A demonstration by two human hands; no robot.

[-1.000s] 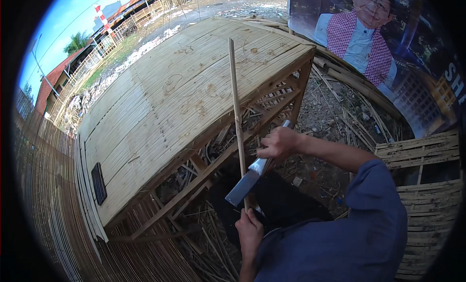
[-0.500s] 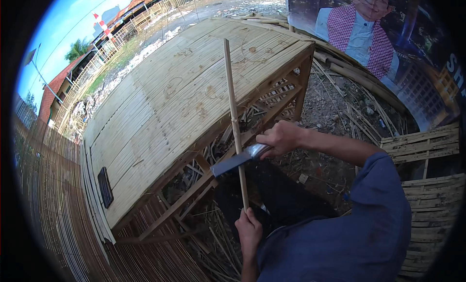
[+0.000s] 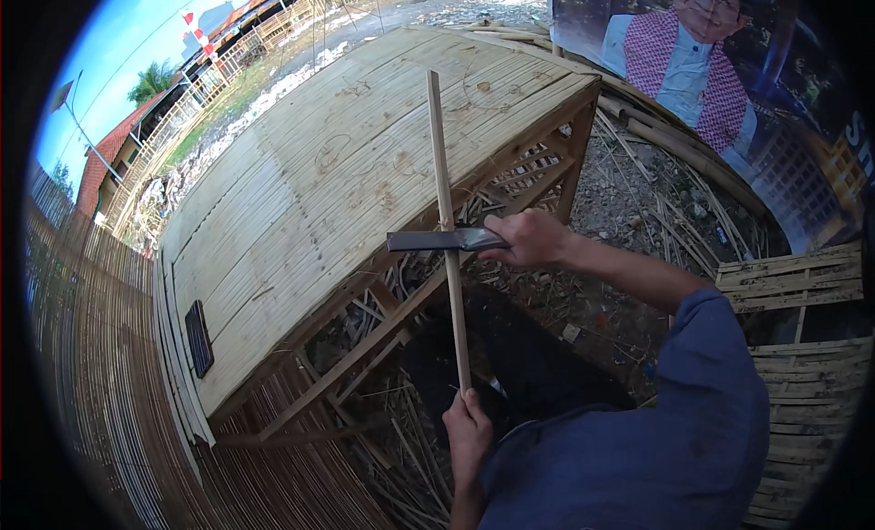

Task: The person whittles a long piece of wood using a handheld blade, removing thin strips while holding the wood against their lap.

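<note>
My left hand point(image 3: 468, 432) is closed round the near end of a long, pale bamboo strip point(image 3: 440, 170). The strip points away from me, its far part reaching over the bamboo-slat table point(image 3: 273, 197). In my right hand point(image 3: 527, 240) is the handle of a broad, square-ended machete point(image 3: 421, 241). Its blade lies crosswise over the strip, about midway along, beside the table's front edge. A small curl of raised wood shows on the strip just at the blade. My fingers hide most of the handle.
A dark phone point(image 3: 199, 339) lies at the table's left end. Bamboo poles point(image 3: 688, 156) and loose strips litter the ground on the right, below a large printed banner point(image 3: 674, 74). A slatted bamboo screen point(image 3: 96, 348) stands at left; woven bamboo panels point(image 3: 807, 384) are at right.
My right hand has moved the machete a little away from me along the strip, and the blade has turned more level across it. My left hand keeps its hold at the near end.
</note>
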